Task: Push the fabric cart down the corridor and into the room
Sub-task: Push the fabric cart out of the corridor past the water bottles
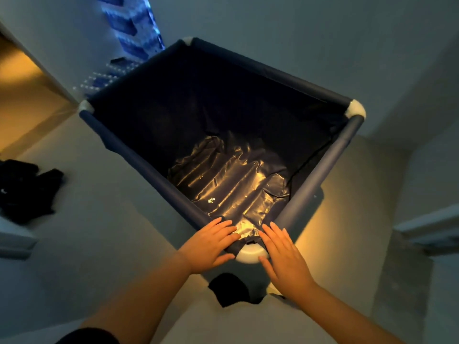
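Note:
The fabric cart (139, 155) is a deep square bin of dark blue cloth on a tube frame with white corner joints, seen from above with one corner towards me. Its wrinkled bottom shines in warm light and holds nothing that I can make out. My left hand (211, 244) lies flat on the left rim tube beside the near white corner joint (250, 254). My right hand (283, 254) lies flat on the right rim tube at the same corner. Both hands press on the frame with fingers stretched, not wrapped around it.
Pale carpet covers the floor. A dark garment (24, 189) lies on it at the left. A lit doorway (22, 95) opens at the far left. Blue-lit packs of bottles (134, 38) stand beyond the cart. Walls and white door trim (427, 227) close in on the right.

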